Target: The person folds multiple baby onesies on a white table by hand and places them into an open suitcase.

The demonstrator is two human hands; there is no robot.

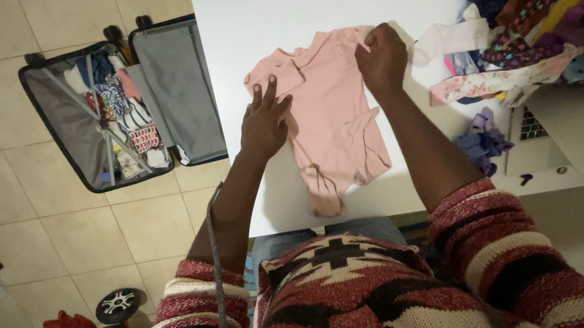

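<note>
Pressing hand: left hand [263, 122], fingers spread flat on garment's 9 o'clock edge
Pinching hand: right hand [382, 58], fingers closed on cloth at 1 o'clock
Garment: pink baby bodysuit [331, 119], flat mid white table [255, 29]
Beyond: clothes pile [546, 18] at 2 o'clock; open suitcase [120, 106] at 10 o'clock

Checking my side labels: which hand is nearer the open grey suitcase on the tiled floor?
Left. The left hand lies flat on the pink baby bodysuit, toward the open grey suitcase; the right hand pinches the bodysuit's far shoulder.
</note>
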